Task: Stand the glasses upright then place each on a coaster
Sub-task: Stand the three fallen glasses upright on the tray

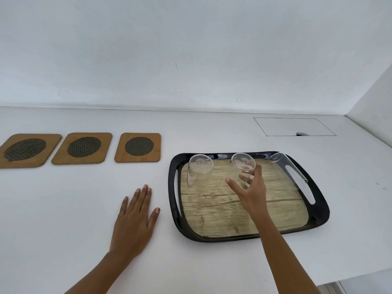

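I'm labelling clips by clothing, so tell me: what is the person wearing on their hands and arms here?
Nothing that shows. The left hand and right hand are bare: no gloves, rings, watch or bracelets. Both forearms are uncovered as far as the picture's lower edge, so no sleeve is in view; any sleeve would sit higher up, out of frame. The nails are short, and polish cannot be told at this size.

White counter (63, 198) bears three coasters (82, 147), tray (318, 211).

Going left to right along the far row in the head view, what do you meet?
Left square wooden coaster with mesh disc → middle wooden coaster → right wooden coaster → left clear glass lying on the black-rimmed tray → middle clear glass → right clear glass.
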A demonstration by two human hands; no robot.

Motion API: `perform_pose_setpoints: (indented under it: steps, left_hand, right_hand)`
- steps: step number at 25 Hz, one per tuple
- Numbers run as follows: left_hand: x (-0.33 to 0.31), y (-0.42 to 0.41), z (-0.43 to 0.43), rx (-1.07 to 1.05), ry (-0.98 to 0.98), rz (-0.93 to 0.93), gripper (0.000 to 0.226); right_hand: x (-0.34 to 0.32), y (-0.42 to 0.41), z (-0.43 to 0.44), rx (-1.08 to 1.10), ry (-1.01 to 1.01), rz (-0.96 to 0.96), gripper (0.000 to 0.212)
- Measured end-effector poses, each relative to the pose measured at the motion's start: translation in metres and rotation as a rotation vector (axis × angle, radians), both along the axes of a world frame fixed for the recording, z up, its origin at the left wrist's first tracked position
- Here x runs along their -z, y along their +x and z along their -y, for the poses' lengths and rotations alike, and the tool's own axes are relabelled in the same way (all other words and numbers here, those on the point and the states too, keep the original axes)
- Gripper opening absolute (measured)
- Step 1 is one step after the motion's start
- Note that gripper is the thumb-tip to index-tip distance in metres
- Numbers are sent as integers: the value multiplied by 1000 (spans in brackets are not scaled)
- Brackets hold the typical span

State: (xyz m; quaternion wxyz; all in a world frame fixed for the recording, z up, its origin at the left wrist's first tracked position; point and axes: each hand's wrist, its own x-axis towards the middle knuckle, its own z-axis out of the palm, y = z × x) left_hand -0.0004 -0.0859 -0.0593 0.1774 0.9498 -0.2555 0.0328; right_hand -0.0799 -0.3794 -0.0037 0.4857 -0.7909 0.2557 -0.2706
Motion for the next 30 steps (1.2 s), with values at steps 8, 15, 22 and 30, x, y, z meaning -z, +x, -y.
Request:
perform_pose_setpoints:
  steps: [8,15,22,30]
  left_hand:
    - [1,1,0,2,7,-1,83]
    - [0,0,2,12,-28,0,84]
    - [4,2,1,14,-13,7,81]
    - [7,3,0,5,-3,7,83]
  right_hand:
    - [12,7,-1,2,-21,18,65]
    - [13,1,2,-60,-37,-37,74]
    - [-4,-38,43,203,-147,160,37]
    - [4,-44,133,367,-366,-332,72]
